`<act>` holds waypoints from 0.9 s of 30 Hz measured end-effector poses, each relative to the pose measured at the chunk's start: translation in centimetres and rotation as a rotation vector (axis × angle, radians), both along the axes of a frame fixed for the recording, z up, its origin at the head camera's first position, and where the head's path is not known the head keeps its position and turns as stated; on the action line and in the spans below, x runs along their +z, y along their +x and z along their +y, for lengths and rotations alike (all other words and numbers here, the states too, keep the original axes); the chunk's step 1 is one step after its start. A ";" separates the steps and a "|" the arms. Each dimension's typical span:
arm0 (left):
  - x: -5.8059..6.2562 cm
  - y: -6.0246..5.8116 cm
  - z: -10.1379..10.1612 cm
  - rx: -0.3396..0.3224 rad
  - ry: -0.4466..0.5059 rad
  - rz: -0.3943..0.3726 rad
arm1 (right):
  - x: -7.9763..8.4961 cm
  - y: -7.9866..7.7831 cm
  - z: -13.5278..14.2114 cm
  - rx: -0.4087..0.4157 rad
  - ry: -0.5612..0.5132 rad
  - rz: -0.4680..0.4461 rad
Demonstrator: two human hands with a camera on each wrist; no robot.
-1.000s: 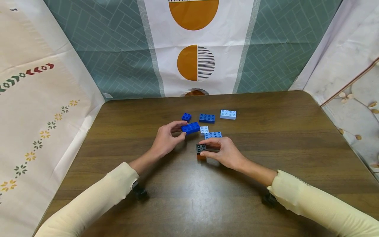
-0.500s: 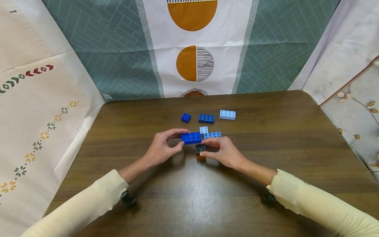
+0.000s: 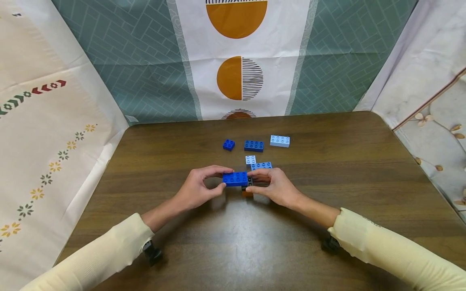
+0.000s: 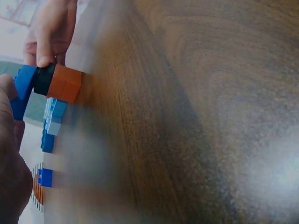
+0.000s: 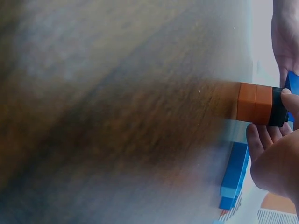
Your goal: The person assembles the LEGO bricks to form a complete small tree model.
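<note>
My left hand (image 3: pixel 196 188) pinches a long blue toy building brick (image 3: pixel 234 179) between thumb and fingers. Low at the table's middle stands a small upright stack: a black brick (image 4: pixel 44 79) on top of orange bricks (image 5: pixel 254 101). My right hand (image 3: pixel 274 186) holds this stack at its black top, thumb on the near side and fingers behind. The blue brick sits at the stack's top and sticks out to the left, covering part of the black studs in the head view. In the left wrist view it looks tilted against the black brick.
Behind the hands on the wooden table (image 3: pixel 164 153) lie a small dark-blue brick (image 3: pixel 228 144), a long blue brick (image 3: pixel 253 146) and a long pale-blue brick (image 3: pixel 279 140). Closer stand a small whitish brick (image 3: pixel 250 159) and a mid-blue brick (image 3: pixel 261 165), near my right fingers.
My left hand has brought the long blue brick toward me, from beside the small dark-blue brick to over the stack's black top. The right hand has stayed on the stack.
</note>
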State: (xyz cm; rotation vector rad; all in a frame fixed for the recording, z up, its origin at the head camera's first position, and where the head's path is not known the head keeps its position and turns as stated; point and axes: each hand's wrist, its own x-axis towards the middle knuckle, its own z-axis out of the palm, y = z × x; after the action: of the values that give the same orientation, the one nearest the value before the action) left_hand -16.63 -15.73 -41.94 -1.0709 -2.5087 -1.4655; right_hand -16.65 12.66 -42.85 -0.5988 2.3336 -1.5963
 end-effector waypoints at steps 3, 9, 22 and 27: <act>0.0 0.1 -0.1 -0.001 -0.023 0.011 | 0.0 0.0 0.0 0.000 0.001 0.001; -0.1 0.2 -0.1 -0.008 -0.030 0.042 | 0.1 0.1 -0.1 0.008 0.002 0.008; -0.1 0.3 0.0 -0.007 -0.038 0.064 | 1.2 0.4 -0.6 0.007 -0.045 0.077; -0.2 0.4 0.0 -0.011 -0.027 0.037 | 1.2 0.4 -0.6 0.002 -0.040 0.100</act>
State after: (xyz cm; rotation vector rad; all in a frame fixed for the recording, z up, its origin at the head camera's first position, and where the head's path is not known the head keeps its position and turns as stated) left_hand -16.27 -15.75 -42.18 -1.1072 -2.5085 -1.4057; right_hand -16.26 12.06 -41.63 -0.7055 2.3758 -1.6514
